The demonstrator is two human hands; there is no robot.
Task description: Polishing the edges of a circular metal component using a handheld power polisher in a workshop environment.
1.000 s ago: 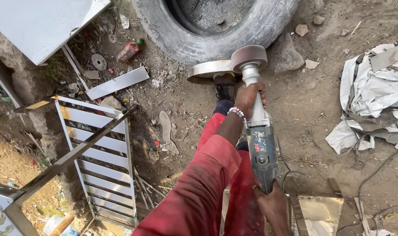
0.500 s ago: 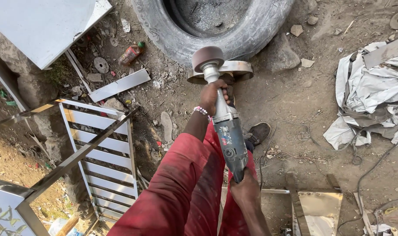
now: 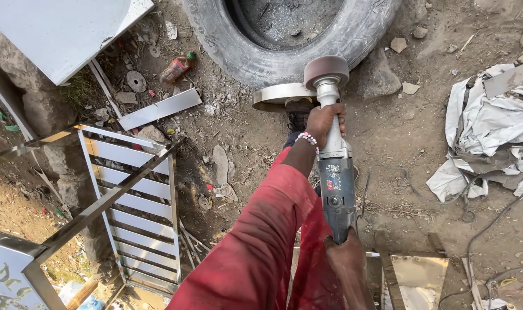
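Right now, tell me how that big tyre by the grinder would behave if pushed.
The tyre looks heavy; it lies flat on the dirt, so it would probably drag rather than roll. Its thick rubber seems stiff, unlikely to flop.

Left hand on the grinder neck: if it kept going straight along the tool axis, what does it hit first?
The left hand would first meet the grinder's brown sanding drum just ahead. Beyond that lies the tyre, though depth is unclear from this view.

Grey angle grinder [image 3: 336,183], brown disc up, pointing away
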